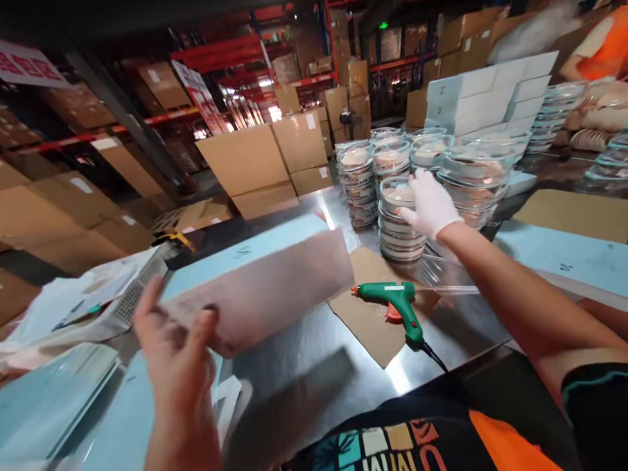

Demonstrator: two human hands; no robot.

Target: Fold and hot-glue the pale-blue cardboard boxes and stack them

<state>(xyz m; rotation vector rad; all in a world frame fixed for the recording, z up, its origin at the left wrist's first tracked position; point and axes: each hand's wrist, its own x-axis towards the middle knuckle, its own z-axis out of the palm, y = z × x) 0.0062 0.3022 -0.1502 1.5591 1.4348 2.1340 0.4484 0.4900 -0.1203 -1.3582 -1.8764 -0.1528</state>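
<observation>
My left hand [178,352], bare and blurred, grips the left end of a long cardboard box [279,285] with a light blue top and pale sides. The box is tilted above the metal table [299,382] and casts a shadow on it. My right hand [430,202], in a white glove, is at a stack of round clear glass dishes [401,235], its fingers apart beside the upper rim. Whether it presses on the glass is hard to tell. In front of that stack a green glue gun [394,301] lies on a piece of brown cardboard [375,344].
More glass dish stacks [357,185] stand behind. White-blue boxes [490,96] are piled at back right; another blue box [580,258] lies right. Flat blue cartons [45,407] and a white basket [134,299] are at left. A person in an orange vest [610,45] is at far right.
</observation>
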